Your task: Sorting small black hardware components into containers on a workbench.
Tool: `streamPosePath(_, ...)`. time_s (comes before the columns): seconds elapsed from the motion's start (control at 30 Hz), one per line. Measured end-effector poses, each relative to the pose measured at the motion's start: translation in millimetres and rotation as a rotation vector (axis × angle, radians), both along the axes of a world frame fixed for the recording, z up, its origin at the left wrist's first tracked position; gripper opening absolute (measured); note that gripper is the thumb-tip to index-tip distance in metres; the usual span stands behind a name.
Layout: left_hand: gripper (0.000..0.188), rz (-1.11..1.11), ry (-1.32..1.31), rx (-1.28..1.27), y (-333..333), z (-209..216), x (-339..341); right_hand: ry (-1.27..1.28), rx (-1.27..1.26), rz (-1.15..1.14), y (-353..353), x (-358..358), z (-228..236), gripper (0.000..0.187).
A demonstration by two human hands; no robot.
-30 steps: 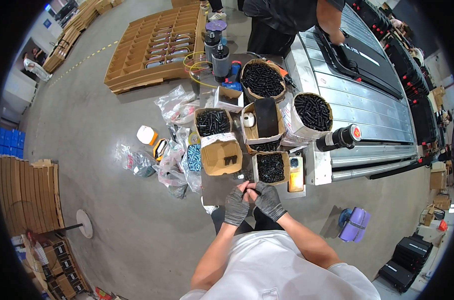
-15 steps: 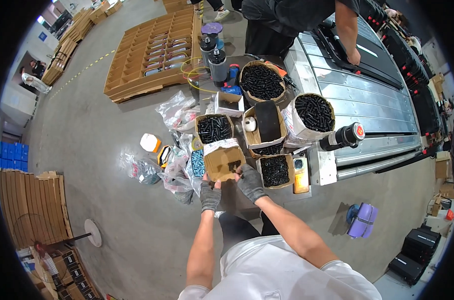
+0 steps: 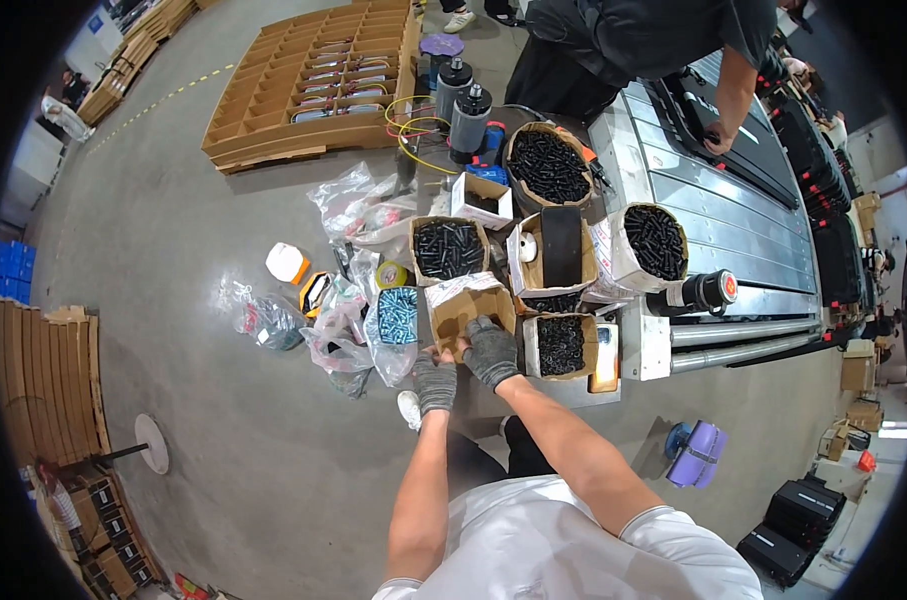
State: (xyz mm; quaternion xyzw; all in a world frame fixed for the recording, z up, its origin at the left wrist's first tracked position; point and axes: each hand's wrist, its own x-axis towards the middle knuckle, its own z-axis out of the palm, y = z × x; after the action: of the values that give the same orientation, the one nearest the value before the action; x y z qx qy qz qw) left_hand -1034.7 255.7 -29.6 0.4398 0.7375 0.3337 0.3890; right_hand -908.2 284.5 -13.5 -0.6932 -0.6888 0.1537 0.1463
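An open cardboard box [image 3: 457,327] stands at the table's near edge, its brown inside mostly bare. My left hand [image 3: 435,384], in a grey fingerless glove, holds the near left corner of this box, thumb over the rim. My right hand [image 3: 492,354], gloved alike, reaches over the near right side into the box with curled fingers. Whatever those fingers pinch is hidden. Left of the box is a bag of blue-silver screws [image 3: 397,317]. Beyond it a carton of black bolts [image 3: 448,250] stands, and to the right a carton of small black rings [image 3: 560,345].
More black bolts fill a round container [image 3: 549,165] and a white bucket [image 3: 655,243]. A phone [image 3: 604,358] lies at the table's right edge. A co-worker's hand [image 3: 717,138] touches a black panel on the metal roller line [image 3: 738,225]. Plastic bags [image 3: 273,318] lie at left.
My right hand has gone from the box's right edge into the box. My left hand stays at its near left corner. The view has shifted slightly.
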Motion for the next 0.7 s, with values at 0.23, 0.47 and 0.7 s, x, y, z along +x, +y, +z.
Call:
streamPosePath(0.23, 0.041, 0.093, -0.512, -0.024, 1.5, -25.1, -4.1, 0.363, 0.19, -0.228, -70.9, 56.1, 27.0, 0.011)
streamPosePath(0.47, 0.049, 0.076, -0.724, -0.176, -13.5, -39.0, -8.2, 0.524, 0.074, -0.44, -107.7, 167.5, 18.9, 0.022)
streamPosePath(0.7, 0.063, 0.249, -0.871, -0.235, -27.7, -19.0, 6.8, 0.051, -0.06, -0.153, -73.8, 159.0, 15.1, 0.054)
